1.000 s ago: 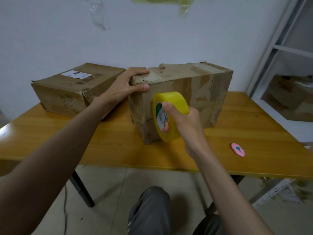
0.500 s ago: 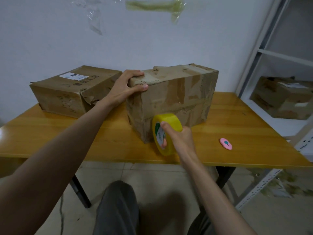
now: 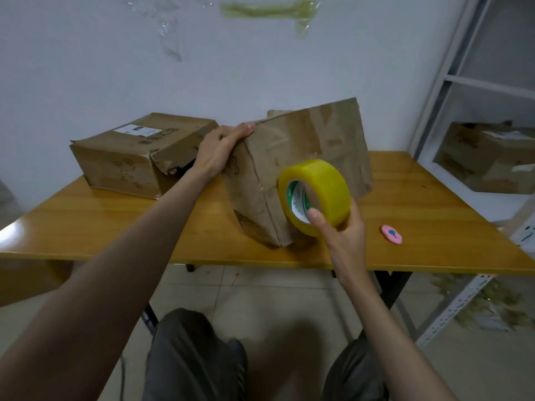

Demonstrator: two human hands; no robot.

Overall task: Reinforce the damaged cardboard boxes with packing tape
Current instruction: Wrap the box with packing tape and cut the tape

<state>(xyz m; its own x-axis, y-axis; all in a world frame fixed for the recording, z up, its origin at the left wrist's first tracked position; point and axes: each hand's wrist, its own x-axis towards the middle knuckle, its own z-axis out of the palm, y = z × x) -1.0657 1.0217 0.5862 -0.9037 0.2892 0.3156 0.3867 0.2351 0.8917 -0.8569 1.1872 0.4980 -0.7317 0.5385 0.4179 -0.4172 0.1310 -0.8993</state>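
Between right fingers (image 3: pixel 315 213): tape roll (image 3: pixel 315 195)

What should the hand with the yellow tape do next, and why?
Probably press the tape roll against the tipped box near its bottom corner. The right hand holds the roll beside that worn corner, and the left hand steadies the box's top edge.

Left hand (image 3: pixel 215 151) grips tilted box (image 3: pixel 301 169); right hand (image 3: pixel 343 230) holds tape roll (image 3: pixel 314 195), seemingly touching box.
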